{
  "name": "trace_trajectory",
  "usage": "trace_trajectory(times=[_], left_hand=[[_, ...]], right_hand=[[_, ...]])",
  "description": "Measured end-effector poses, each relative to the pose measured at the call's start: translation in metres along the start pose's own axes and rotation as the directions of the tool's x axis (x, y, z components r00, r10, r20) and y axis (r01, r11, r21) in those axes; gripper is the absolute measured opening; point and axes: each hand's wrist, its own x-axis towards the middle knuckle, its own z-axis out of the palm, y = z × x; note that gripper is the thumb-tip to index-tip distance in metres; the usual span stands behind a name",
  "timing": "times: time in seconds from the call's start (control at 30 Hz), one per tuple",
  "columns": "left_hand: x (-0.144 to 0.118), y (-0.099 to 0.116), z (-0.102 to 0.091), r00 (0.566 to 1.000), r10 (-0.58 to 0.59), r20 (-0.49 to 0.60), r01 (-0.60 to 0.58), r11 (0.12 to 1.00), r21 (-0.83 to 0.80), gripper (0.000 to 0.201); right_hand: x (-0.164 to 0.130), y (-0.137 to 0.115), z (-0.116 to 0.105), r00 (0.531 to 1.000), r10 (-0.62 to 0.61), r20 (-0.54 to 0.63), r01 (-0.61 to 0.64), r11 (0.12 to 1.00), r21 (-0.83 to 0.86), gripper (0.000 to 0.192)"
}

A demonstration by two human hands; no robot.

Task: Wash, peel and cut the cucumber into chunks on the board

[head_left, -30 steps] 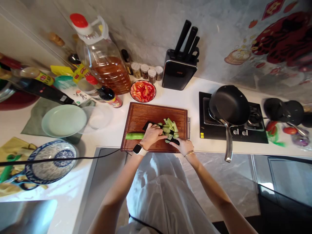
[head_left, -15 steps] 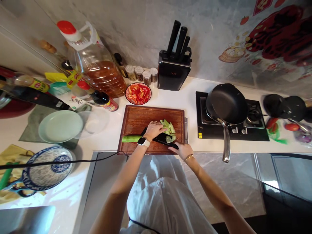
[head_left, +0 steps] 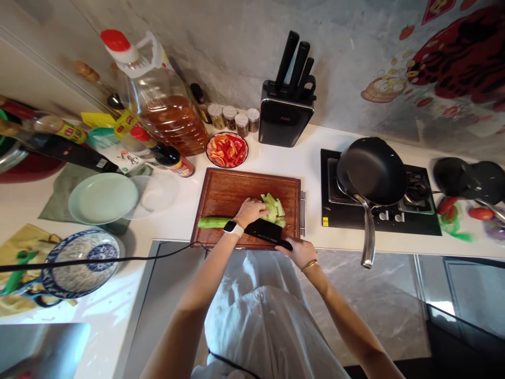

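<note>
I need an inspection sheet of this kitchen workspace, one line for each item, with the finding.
Surface: white counter; wooden cutting board on it.
Job's things: cucumber lying on the board, cut pieces beside it, black knife.
Clutter: bowl of red pepper, oil jug, green plate, patterned plate.
Grips: left hand presses the cucumber; right hand holds the knife handle.
Cables: black cable crosses the counter's edge.
Surroundings: knife block, black pan on the stove.
</note>
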Motion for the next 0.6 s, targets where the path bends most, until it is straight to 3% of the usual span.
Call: trace_trajectory(times=[0.07, 0.13, 0.17, 0.23, 0.3, 0.33, 0.4, 0.47, 0.6], left_hand=[[-0.006, -0.003, -0.017, 0.997, -0.022, -0.077, 0.015, 0.995, -0.095, 0.032], [-0.022, -0.006, -0.034, 0.961, -0.111, -0.255, 0.06, 0.977, -0.203, 0.029], [-0.033, -0.008, -0.04, 0.91, -0.188, -0.369, 0.097, 0.963, -0.252, 0.028], [-0.061, -0.012, -0.044, 0.741, -0.369, -0.561, 0.208, 0.92, -0.331, 0.028], [-0.089, -0.016, -0.035, 0.579, -0.498, -0.646, 0.338, 0.867, -0.365, 0.029], [-0.102, -0.018, -0.027, 0.535, -0.524, -0.662, 0.395, 0.849, -0.352, 0.028], [-0.122, -0.021, -0.008, 0.503, -0.524, -0.687, 0.497, 0.826, -0.266, 0.026], [-0.133, -0.023, 0.012, 0.505, -0.515, -0.692, 0.567, 0.803, -0.184, 0.035], [-0.14, -0.024, 0.038, 0.513, -0.537, -0.67, 0.56, 0.8, -0.213, 0.043]], right_hand=[[-0.008, 0.003, 0.002, 1.0, 0.016, 0.023, -0.016, 1.0, 0.013, 0.05], [-0.015, 0.006, 0.009, 0.998, 0.043, 0.036, -0.045, 0.997, 0.056, 0.047], [-0.017, 0.006, 0.013, 0.997, 0.064, 0.037, -0.067, 0.993, 0.098, 0.046], [-0.02, 0.004, 0.023, 0.995, 0.094, 0.036, -0.1, 0.967, 0.233, 0.046], [-0.018, -0.004, 0.031, 0.995, 0.099, 0.023, -0.1, 0.916, 0.388, 0.048], [-0.016, -0.01, 0.033, 0.996, 0.091, 0.014, -0.088, 0.889, 0.449, 0.049], [-0.01, -0.024, 0.034, 0.998, 0.057, 0.012, -0.055, 0.853, 0.519, 0.049], [-0.004, -0.039, 0.033, 0.999, 0.02, 0.031, -0.034, 0.853, 0.521, 0.047], [0.001, -0.059, 0.03, 0.999, -0.006, 0.049, -0.013, 0.919, 0.394, 0.042]])
